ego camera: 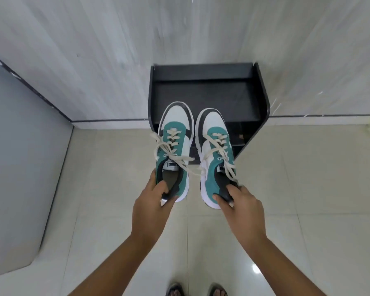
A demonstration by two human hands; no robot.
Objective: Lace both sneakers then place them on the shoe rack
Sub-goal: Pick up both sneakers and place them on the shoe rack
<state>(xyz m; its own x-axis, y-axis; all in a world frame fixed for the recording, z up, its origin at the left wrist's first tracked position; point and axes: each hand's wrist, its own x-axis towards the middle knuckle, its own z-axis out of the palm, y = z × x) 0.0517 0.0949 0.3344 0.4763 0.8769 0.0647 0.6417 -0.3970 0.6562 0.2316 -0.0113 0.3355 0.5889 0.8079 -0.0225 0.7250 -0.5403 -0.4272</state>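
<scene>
Sneakers first: I see the left sneaker and the right sneaker held up side by side, toes pointing away from me, over the front edge of the shoe rack. Both are laced, with cream lace ends hanging loose. My left hand is closed on the heel collar of the left sneaker, thumb inside the opening. My right hand pinches the heel of the right sneaker, thumb on the teal side. Both arms reach forward. Below is a pale tiled floor; the black rack stands against a grey streaked wall. Its top shelf looks bare. My sandalled feet show at the bottom.
</scene>
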